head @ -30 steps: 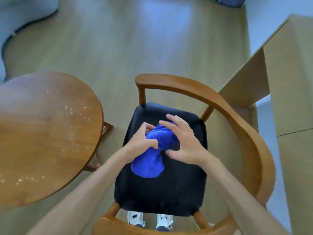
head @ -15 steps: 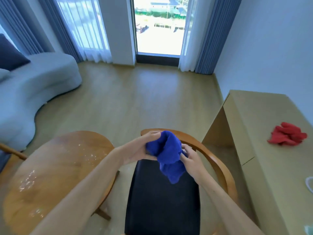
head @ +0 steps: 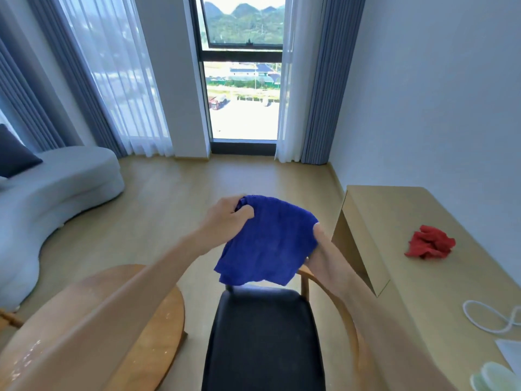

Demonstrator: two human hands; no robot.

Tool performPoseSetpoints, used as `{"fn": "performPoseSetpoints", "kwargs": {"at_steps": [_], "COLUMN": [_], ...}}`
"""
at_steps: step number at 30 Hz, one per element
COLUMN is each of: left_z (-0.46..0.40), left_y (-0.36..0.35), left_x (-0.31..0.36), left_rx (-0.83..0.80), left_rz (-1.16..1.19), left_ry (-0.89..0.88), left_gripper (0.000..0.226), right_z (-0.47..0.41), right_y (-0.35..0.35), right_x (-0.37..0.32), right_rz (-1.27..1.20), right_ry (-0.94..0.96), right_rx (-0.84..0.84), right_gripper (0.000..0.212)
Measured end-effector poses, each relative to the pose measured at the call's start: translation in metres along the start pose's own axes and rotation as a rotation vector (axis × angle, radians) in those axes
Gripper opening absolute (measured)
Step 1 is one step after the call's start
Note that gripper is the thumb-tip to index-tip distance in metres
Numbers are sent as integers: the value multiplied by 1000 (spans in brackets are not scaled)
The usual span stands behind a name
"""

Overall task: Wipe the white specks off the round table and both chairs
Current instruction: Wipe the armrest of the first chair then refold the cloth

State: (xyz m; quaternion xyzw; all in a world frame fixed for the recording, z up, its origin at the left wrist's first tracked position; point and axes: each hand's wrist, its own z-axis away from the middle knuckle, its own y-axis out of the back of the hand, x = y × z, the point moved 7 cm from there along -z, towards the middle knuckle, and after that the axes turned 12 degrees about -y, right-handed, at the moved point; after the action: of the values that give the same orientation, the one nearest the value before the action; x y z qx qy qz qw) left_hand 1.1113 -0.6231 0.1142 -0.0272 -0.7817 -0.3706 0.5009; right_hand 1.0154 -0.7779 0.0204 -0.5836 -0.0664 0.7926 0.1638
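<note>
The round table [head: 158,328], its surface flecked with white specks, sits low at my left, partly behind my forearm. Straight ahead and below me is the chair [head: 262,340] with its black seat and curved wooden arm. Above the seat I hold the blue cloth [head: 267,244] spread in the air: my left hand [head: 225,221] is clamped on its upper left corner, my right hand [head: 321,246] pinches its right edge. A red cloth [head: 430,245] lies crumpled on the desk surface [head: 394,277] to my right.
</note>
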Motion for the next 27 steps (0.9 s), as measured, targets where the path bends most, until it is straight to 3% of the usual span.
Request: {"fn": "performPoseSetpoints", "kwargs": {"at_steps": [2, 4, 8, 12, 18, 24, 27], "left_z": [-2, -2, 0, 0, 4, 10, 7], "left_y": [4, 10, 20, 26, 29, 10, 3], "left_x": [12, 18, 14, 8, -5, 20, 39], "left_rx": [-38, -127, -267, -279, -267, -489, -515], "left_rz": [86, 158, 202, 298, 518, 694, 658], "left_ry": [-38, -67, -58, -70, -60, -44, -158], "left_gripper": [19, 20, 38, 23, 16, 24, 21], "right_z": [7, 11, 18, 17, 20, 13, 8], "right_y": [2, 10, 4, 0, -11, -33, -47], "right_x": [-14, -28, -51, -75, -91, -101, -109], "right_rz": [276, 286, 316, 515, 513, 613, 617], "right_ry": [86, 134, 168, 289, 271, 339, 441], "right_rx": [131, 206, 35, 90, -103, -188, -217], "right_gripper": [45, 45, 44, 16, 39, 32, 32]}}
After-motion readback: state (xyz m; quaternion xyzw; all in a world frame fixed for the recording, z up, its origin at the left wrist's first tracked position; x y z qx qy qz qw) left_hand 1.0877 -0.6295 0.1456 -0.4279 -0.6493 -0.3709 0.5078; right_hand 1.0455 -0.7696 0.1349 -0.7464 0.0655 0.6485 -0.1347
